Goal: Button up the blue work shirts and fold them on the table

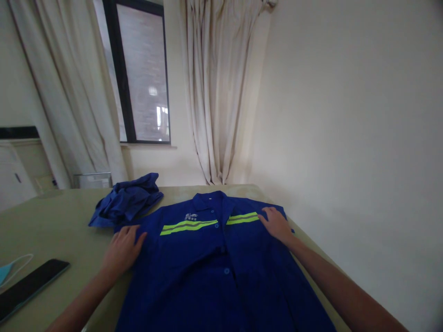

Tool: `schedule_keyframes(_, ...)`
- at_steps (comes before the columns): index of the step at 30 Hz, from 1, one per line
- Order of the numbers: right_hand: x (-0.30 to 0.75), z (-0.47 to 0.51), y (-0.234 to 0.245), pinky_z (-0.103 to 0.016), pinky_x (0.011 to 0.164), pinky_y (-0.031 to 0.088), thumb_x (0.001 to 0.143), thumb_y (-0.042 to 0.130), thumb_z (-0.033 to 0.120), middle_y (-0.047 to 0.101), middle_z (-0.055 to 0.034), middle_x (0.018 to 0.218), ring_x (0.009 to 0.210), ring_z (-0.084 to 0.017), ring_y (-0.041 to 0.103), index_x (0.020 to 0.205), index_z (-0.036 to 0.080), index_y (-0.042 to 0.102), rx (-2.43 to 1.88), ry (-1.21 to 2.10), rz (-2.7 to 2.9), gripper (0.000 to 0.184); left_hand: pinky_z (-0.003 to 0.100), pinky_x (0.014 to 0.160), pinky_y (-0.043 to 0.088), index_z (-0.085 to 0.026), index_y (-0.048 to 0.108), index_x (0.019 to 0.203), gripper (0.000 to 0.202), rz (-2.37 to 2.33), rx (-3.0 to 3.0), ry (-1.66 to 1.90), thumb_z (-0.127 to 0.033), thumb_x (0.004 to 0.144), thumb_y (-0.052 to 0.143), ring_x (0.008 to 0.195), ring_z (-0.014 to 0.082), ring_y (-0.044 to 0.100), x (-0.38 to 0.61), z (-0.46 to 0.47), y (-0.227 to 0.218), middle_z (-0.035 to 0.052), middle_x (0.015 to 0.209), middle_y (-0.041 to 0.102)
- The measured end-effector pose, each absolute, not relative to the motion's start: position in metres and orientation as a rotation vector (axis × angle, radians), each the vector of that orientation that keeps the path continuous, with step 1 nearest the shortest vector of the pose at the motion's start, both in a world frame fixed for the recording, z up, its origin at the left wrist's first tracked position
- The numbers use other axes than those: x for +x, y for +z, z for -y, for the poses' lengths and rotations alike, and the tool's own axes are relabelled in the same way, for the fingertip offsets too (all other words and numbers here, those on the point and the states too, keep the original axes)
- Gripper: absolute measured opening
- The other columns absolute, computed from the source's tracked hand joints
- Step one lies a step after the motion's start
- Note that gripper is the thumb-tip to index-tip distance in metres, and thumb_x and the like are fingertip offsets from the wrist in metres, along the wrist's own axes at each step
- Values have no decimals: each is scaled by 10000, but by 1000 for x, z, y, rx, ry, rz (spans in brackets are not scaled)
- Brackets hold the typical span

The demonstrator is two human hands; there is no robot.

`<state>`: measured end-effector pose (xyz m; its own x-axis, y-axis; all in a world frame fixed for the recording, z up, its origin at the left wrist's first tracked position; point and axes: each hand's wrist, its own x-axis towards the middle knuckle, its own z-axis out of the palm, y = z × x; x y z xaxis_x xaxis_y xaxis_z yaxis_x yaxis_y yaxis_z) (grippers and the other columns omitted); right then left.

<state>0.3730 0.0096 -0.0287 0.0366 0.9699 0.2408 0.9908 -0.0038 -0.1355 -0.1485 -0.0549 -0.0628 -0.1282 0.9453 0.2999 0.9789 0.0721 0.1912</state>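
A dark blue work jacket (194,258) lies spread out, front side up, with its collar pointing away from me. Yellow-green reflective strips cross its chest, and a small white print sits above the strip on the left. My left hand (122,249) rests at the jacket's left shoulder and sleeve, thumb spread away from the fingers. On the opposite shoulder, just beyond the end of the strip, my right hand (277,225) lies with its fingers loosely stretched out. The jacket's lower end runs out of view.
A crumpled blue garment (129,198) lies behind the left sleeve on the pale green table (72,216). A black phone (31,283) and part of a blue face mask (6,273) are at the left. A wall (353,138) borders the table's right side; curtains (219,92) hang behind.
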Motion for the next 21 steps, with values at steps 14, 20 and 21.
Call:
schedule_keyframes(14,398,-69,-13,-365,856,479,1013,425,301,721,-115,1164,1064,-283,672,1157,233,688,-2216,-110,1892,307,459,827,535,-207,617,1277,427,2381,-1837,-554,-383,971,376,981,371,718,-139,-15,8,161,1075,751)
schedule_keyframes(20,361,-84,-3,-420,958,458,1024,370,216,663,-189,1265,1180,-316,609,1327,173,612,-2164,-319,1793,391,528,982,500,11,268,1549,660,2294,-1864,-633,-365,1010,324,1195,402,643,-107,-45,18,301,1373,597)
schedule_keyframes(21,352,-81,-6,-426,1005,439,1015,388,208,633,-189,1326,1233,-318,575,1371,165,587,-2110,-336,1818,410,510,1040,474,14,269,1556,672,2193,-2001,-587,-365,1006,338,1268,386,603,-96,-41,5,295,1440,551)
